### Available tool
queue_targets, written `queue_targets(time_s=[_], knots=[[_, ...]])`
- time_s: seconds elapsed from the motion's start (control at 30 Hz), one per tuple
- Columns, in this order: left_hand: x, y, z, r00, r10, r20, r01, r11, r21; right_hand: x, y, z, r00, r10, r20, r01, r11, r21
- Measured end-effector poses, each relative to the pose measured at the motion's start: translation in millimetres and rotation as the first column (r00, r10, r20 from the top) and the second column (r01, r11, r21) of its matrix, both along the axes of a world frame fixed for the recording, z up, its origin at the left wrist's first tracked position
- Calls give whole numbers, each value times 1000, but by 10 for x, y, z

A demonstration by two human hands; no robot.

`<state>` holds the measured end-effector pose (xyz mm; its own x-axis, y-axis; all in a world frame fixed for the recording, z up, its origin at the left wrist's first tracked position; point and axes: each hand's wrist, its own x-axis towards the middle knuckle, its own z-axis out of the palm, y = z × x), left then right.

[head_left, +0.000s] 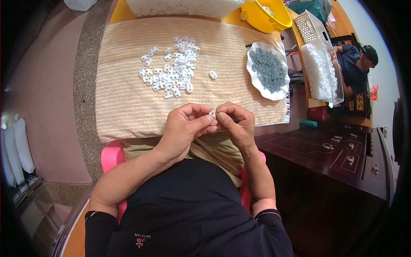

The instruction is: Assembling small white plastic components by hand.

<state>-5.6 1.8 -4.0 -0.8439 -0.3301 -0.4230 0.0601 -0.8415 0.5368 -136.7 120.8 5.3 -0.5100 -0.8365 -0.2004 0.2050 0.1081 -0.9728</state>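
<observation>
Head view: we see the left hand [185, 127] and right hand [239, 126] meeting just off the near edge of a cream-and-orange striped towelling cloth [128, 115], fingertips pinching a small white plastic piece [212, 114] between them — presumably two-handed because it is tiny. The cloth probably stops the loose white two-holed plastic pieces [174, 77] sliding; a scalloped white dish [249, 66] likely corrals the fine grey parts [269, 67]. We note dark lettering [287, 107] beside the cloth's right edge — and a printed emblem [140, 242] on the black shirt [184, 210].

Smooth plastic pieces [182, 60], rough terry cloth [132, 100], glossy plastic tub [259, 19]
</observation>
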Motion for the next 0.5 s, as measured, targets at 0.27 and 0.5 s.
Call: queue_targets(time_s=[0.27,0.5], knots=[[3,1,2,1000,5,-14,-5,1000,11,-15,2,-8,1000,20,-5,-20,1000,-3],[4,-1,1,999,25,-22,-24,999,30,-7,-6,40,999,31,13,-31,1000,4]])
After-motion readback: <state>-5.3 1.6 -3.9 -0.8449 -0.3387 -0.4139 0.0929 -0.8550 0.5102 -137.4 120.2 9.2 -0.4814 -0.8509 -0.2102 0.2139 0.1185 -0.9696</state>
